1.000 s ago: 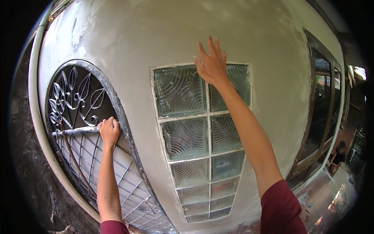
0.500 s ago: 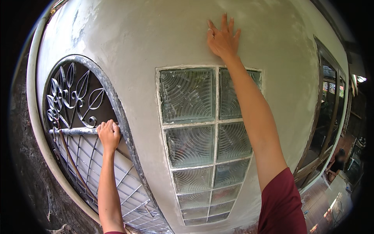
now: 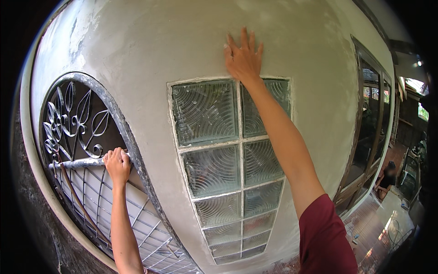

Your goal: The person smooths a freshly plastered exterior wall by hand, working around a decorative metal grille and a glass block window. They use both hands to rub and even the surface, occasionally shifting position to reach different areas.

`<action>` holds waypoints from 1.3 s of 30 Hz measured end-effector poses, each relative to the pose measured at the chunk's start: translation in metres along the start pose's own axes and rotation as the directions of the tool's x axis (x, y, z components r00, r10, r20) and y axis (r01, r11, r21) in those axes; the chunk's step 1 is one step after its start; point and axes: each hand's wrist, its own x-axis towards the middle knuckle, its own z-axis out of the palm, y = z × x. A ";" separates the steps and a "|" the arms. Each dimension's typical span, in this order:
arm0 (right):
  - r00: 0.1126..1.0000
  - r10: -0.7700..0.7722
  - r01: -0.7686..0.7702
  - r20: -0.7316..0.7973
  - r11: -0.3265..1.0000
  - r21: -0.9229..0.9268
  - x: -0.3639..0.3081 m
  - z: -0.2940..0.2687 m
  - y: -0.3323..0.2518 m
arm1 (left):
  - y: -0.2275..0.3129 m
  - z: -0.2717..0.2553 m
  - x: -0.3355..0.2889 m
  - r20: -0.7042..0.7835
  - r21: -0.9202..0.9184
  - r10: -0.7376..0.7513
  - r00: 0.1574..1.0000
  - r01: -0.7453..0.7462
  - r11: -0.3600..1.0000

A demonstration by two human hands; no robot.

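Observation:
My left hand [image 3: 117,164] is wrapped round the painted metal crossbar [image 3: 82,163] of an arched window grille, near its right end. Above that bar, curled metal leaf shapes [image 3: 75,116] fill the arch. My right hand [image 3: 245,59] rests with spread fingers against the grey plastered wall [image 3: 196,36], just above the glass-block panel [image 3: 205,112]. Nothing shows between its fingers, though its palm side is hidden. My right forearm crosses in front of the panel's right column.
A pale pipe [image 3: 34,171] curves down the left side by dark rough ground. To the right stands a wood-framed window [image 3: 365,118]. Beyond it a person [image 3: 387,179] sits low on a tiled floor [image 3: 360,228], near assorted clutter.
The whole view has shifted, so the wall and windows sit farther left. My right hand has come down the wall, closer to the glass blocks' top edge. My left hand keeps its grip.

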 end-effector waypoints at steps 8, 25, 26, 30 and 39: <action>0.909 0.411 -0.410 0.070 0.911 -0.028 0.019 -0.018 0.090 | -0.001 -0.002 0.000 0.007 -0.032 -0.004 1.000 0.004 0.999; 0.794 0.565 -0.578 0.222 0.816 -0.009 0.015 -0.035 0.115 | -0.010 0.006 -0.003 -0.039 -0.054 0.038 0.999 -0.040 0.998; 0.768 0.596 -0.613 0.235 0.790 0.001 0.010 -0.036 0.121 | -0.010 0.006 -0.003 -0.030 -0.065 0.039 0.999 -0.041 0.997; 0.811 0.544 -0.549 0.217 0.835 -0.039 -0.056 -0.034 0.142 | -0.012 0.007 -0.003 -0.007 -0.031 0.048 0.999 -0.048 0.998; 0.658 0.645 -0.658 0.389 0.743 -0.122 -0.162 -0.095 0.228 | -0.025 0.013 -0.006 0.072 -0.073 -0.017 0.997 0.022 0.997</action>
